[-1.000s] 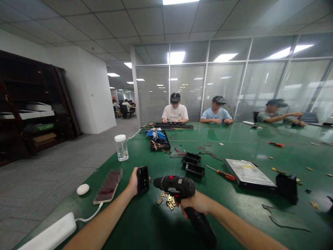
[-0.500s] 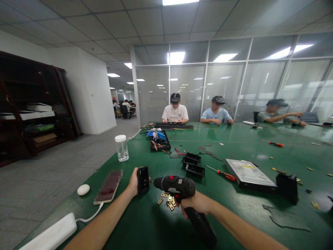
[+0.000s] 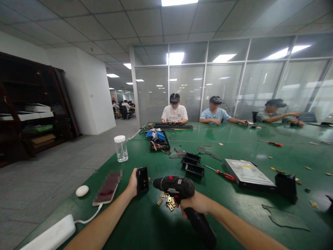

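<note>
My left hand [image 3: 133, 183] grips a small black plastic box [image 3: 143, 180], tilted up with its hollow side toward me. My right hand [image 3: 194, 204] is wrapped round the handle of a black cordless drill [image 3: 177, 186]. The drill points left, and its bit reaches the right edge of the box; I cannot tell whether it touches. On the table below the drill lies a small pile of brass plates [image 3: 170, 203] with holes. Several similar black boxes [image 3: 194, 171] stand beyond the drill.
On the green table [image 3: 145, 225] are a screwdriver [image 3: 225, 175], a metal disc drive [image 3: 248, 175], a clear jar [image 3: 121, 151], a phone [image 3: 108, 187], a white power strip [image 3: 52, 234] and an open black case with wires [image 3: 158, 140]. Three people sit across the table.
My hands, the box and the drill hold nearly the same position. Across the table, the person in the blue shirt has stretched an arm out toward the right.
</note>
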A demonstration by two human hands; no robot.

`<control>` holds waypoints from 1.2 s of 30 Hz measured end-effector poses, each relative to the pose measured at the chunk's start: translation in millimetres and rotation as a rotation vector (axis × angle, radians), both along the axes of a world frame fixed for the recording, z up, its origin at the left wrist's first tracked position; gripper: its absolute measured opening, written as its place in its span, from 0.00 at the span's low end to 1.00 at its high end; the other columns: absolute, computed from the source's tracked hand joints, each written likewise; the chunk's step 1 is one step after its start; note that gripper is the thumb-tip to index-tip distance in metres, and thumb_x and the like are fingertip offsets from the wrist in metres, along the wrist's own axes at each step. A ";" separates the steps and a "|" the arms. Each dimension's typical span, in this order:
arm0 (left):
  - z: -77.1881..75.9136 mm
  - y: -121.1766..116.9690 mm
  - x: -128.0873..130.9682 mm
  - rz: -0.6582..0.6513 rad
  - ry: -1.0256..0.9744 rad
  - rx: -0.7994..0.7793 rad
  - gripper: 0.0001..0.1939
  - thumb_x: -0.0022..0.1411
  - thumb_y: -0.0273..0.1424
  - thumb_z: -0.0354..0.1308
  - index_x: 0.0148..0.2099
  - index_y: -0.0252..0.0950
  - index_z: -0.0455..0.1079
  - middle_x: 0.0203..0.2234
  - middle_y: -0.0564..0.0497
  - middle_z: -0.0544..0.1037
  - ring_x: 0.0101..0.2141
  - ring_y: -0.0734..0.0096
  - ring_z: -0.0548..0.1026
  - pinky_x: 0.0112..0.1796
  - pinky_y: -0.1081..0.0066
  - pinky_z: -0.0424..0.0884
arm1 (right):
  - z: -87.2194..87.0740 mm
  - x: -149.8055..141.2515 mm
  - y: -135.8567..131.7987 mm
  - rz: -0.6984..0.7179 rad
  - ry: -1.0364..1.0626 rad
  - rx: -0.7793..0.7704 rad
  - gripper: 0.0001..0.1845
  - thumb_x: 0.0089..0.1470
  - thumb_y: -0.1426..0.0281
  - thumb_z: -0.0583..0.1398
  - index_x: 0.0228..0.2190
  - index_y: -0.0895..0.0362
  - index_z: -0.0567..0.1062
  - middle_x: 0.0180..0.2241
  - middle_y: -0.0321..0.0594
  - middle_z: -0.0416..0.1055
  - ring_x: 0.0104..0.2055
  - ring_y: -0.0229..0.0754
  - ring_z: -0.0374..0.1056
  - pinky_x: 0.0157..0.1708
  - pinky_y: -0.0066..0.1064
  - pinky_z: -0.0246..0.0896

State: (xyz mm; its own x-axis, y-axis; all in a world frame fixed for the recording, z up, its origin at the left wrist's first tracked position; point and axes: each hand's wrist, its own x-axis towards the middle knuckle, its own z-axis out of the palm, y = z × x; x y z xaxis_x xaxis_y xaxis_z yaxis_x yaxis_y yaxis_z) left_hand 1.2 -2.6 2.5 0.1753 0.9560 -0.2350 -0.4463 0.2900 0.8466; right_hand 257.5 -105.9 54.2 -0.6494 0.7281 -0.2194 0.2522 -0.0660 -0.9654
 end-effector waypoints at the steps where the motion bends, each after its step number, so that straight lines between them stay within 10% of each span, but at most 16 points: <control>1: -0.6 0.3 -0.2 -0.002 -0.001 0.006 0.21 0.44 0.45 0.42 0.26 0.31 0.63 0.17 0.46 0.70 0.19 0.67 0.68 0.20 0.69 0.63 | 1.6 -0.3 -0.6 0.002 0.011 -0.003 0.10 0.34 0.75 0.49 0.25 0.61 0.64 0.14 0.32 0.60 0.16 0.31 0.57 0.17 0.22 0.51; 36: 4.1 -2.6 3.2 0.007 -0.024 -0.036 0.20 0.45 0.44 0.41 0.25 0.31 0.63 0.16 0.47 0.70 0.18 0.68 0.68 0.19 0.71 0.62 | 3.5 1.0 -1.6 -0.009 -0.012 -0.005 0.10 0.34 0.75 0.50 0.25 0.61 0.64 0.14 0.33 0.61 0.17 0.31 0.57 0.18 0.22 0.52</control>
